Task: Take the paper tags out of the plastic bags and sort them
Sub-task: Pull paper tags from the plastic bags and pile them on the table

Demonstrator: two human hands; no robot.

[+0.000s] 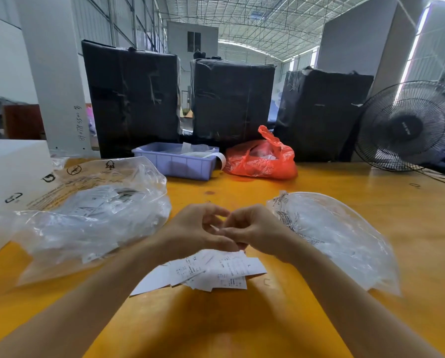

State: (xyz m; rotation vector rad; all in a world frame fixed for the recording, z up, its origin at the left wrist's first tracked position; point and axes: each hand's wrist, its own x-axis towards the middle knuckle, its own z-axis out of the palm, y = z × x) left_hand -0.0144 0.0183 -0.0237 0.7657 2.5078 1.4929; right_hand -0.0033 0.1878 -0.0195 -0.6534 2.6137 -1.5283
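While the left hand (195, 228) and the right hand (252, 228) meet above the yellow worktop (345, 192), both with curled fingers, I cannot tell what either grip holds. A loose pile of paper tags (211, 272) lies just under them, between two clear plastic bags (92, 215) (332, 236). Behind stand three black boxes (131, 96), one blue tray (175, 161) and one red bag (262, 158).

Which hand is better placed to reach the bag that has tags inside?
Probably the left hand. The bag with tags lies on its side of the table; the right hand is nearer the flat bag, which looks empty.

Glossy wood table (319, 192); crinkled clear plastic bags (92, 218).
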